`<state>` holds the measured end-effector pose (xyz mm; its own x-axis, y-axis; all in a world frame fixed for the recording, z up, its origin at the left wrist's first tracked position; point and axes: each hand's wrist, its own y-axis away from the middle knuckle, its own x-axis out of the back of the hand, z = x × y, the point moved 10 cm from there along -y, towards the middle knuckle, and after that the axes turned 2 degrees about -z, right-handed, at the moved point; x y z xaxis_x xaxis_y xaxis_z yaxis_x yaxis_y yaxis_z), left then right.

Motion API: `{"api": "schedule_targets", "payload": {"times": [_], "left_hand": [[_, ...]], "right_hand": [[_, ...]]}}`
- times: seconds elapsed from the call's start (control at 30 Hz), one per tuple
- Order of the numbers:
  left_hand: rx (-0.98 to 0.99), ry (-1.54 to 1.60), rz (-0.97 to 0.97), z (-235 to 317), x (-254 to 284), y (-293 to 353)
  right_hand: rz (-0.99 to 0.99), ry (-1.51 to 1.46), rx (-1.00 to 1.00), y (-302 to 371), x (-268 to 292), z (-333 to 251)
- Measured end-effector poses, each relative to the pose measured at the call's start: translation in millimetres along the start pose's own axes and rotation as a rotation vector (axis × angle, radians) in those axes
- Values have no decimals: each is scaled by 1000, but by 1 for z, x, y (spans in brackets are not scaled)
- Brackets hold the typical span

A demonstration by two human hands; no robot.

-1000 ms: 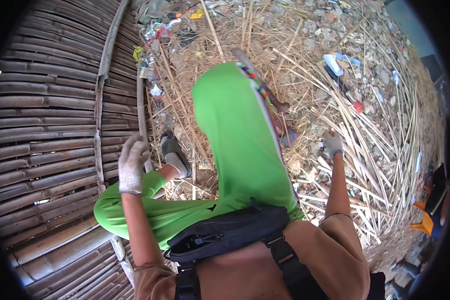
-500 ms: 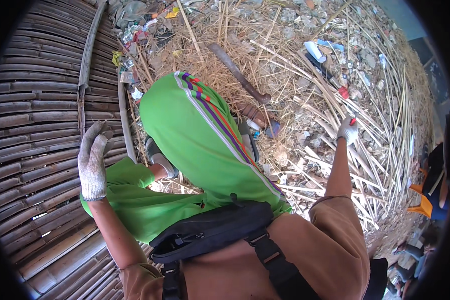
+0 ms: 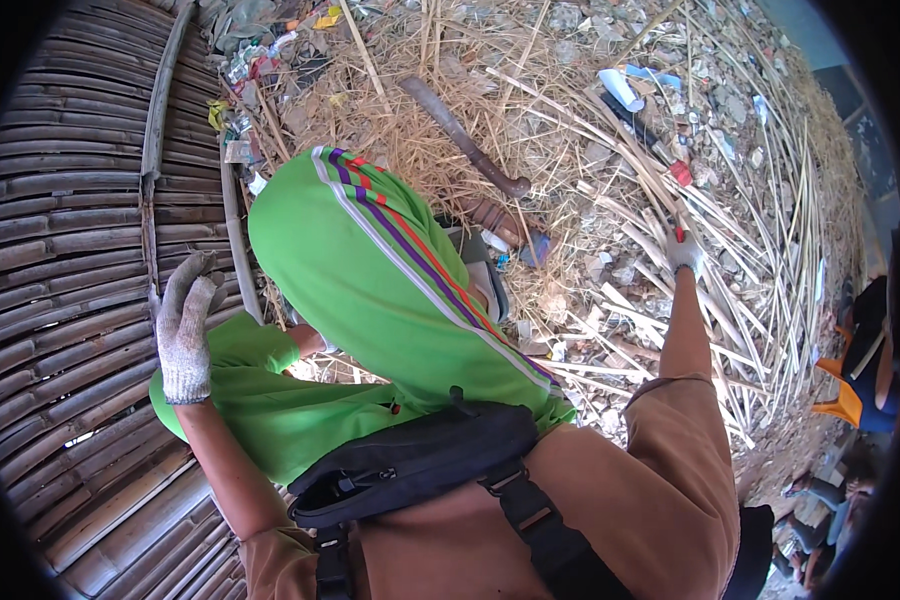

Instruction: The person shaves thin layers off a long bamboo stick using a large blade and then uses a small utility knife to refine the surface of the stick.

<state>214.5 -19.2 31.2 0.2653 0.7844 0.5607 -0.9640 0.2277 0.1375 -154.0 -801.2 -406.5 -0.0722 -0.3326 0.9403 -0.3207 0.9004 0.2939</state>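
My left hand [image 3: 183,345], in a whitish knit glove, is raised beside my left knee above the bamboo slats [image 3: 60,250]. Its fingers are loosely bent and apart, and no object shows in them. My right hand [image 3: 686,254], gloved as well, reaches down among pale split bamboo strips [image 3: 715,310] on the ground to the right. A small red piece [image 3: 680,234] shows at its fingers; what it belongs to is hidden. Beyond my knee, a long knife [image 3: 460,135] with a curved brownish blade lies on the straw.
A brown banded object [image 3: 500,222] lies beside my shoe. White and blue scraps [image 3: 622,90] and a red scrap [image 3: 681,173] sit among rubble. Colourful litter [image 3: 255,65] borders the slats at the far left. An orange chair part [image 3: 840,392] stands at the right edge.
My right hand has moved slightly left and stays among the bamboo strips. My left hand keeps almost the same pose. The whole view has shifted a little, moving the ground leftward.
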Motion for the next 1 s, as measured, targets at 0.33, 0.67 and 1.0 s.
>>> {"api": "schedule_targets", "payload": {"times": [0.33,0.67,1.0], "left_hand": [[9,26,-26,-3,-20,-3],[-209,-104,-20,70,7,-8],[-565,255,46,193,29,-32]], "right_hand": [[-58,199,115,1,17,-14],[174,-31,489,12,186,-126],[351,-383,1564,362,469,-533]]}}
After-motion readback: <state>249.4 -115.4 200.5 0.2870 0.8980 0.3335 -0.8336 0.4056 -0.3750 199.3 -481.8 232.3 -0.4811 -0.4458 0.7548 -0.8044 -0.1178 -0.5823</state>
